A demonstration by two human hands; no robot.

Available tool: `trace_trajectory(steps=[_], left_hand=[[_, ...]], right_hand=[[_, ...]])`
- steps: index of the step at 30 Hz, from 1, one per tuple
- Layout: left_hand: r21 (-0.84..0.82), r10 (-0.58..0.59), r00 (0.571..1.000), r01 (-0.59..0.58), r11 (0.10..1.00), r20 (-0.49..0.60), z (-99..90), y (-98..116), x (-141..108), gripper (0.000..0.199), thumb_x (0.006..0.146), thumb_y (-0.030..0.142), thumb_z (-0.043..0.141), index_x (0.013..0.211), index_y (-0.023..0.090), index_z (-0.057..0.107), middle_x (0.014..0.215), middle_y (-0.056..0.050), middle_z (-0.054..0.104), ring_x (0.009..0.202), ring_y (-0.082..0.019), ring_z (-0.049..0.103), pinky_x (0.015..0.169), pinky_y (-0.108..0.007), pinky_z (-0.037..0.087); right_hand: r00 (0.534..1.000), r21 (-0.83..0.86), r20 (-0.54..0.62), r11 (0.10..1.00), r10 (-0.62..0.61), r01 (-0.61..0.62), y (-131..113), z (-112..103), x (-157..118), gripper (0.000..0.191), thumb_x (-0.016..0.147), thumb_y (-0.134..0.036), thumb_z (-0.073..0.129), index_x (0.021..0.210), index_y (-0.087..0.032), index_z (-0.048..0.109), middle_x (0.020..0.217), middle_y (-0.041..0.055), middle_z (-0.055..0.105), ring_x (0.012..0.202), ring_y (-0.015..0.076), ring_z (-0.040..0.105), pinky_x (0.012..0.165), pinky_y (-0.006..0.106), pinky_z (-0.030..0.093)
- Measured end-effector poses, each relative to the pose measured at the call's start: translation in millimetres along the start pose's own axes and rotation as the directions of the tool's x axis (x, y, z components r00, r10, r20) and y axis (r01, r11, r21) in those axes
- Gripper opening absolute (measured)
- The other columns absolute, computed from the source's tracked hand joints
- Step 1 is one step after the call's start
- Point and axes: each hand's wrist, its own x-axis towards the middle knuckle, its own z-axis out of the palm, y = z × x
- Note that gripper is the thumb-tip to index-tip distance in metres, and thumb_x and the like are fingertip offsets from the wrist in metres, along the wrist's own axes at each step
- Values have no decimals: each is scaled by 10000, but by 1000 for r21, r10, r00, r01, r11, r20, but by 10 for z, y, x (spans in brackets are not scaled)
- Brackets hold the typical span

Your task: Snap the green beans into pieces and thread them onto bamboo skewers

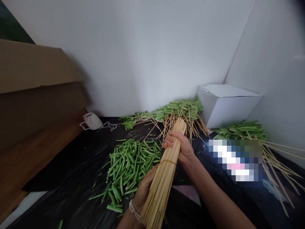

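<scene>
A thick bundle of bamboo skewers (166, 173), tied with a thin tan band (168, 161), slants up and away from me. My right hand (182, 147) wraps round its upper part, fingers curled over the far side. Lower down, my left hand (144, 187) grips the bundle from the left; its fingers are partly hidden behind the sticks. Left of the bundle lies a loose heap of cut green bean pieces (133, 165). Beyond it, green beans threaded on skewers (179, 108) are piled against the wall, their bare stick ends pointing towards me.
Black plastic sheeting (71, 168) covers the surface. A white mug (92, 121) with tangled string (110, 126) stands back left, near a large cardboard box (35, 70). At the right are a white box (231, 103), more skewered beans (243, 129) and a blurred-out patch (235, 162).
</scene>
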Motion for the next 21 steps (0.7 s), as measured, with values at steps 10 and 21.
trace_trajectory(steps=[10,21], left_hand=[[90,-25,978,6,996,207,-179,33,-586,361,774,420,754,713,149,523,613,42,402,515,-56,394,515,-180,309],[547,-51,958,-117,829,283,-377,600,-1195,392,869,491,603,701,171,452,654,13,441,503,-69,402,484,-197,302]], right_hand=[[999,68,-32,998,-15,17,-281,-81,-10,277,691,-128,703,658,-192,435,503,-93,407,401,38,387,459,180,471],[966,213,-149,947,-211,240,-830,-426,-70,360,634,-15,641,663,-214,342,518,-116,374,408,22,395,458,156,473]])
